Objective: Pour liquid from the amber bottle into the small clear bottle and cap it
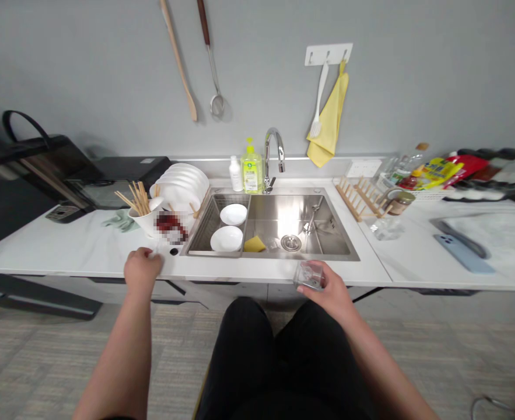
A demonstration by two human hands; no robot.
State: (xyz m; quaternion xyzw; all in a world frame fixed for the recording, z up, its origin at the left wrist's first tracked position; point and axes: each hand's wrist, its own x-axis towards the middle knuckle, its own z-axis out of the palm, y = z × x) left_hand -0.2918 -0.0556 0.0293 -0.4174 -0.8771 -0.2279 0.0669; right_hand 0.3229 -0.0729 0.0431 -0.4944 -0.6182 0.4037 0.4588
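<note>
My right hand (322,290) is shut around a small transparent glass tumbler (310,275) just off the front edge of the white marble-look counter (82,245). My left hand (142,271) rests curled at that edge, left of the stainless steel sink (283,224). Its fingers hide whatever may lie under them. Nearest to it stands a white cup (142,223) of wooden chopsticks, beside a pixelated red patch (171,227). In the sink's left basket sit two white bowls (226,239), and a yellow sponge (254,244) lies near them.
Stacked white plates (181,188) stand behind the sink, near a chrome faucet (273,154) and green dish soap (252,168). A wooden dish rack (360,198) and several bottles and packets stand to the right. A blue phone (462,252) lies at right; a black appliance (126,178) sits at left.
</note>
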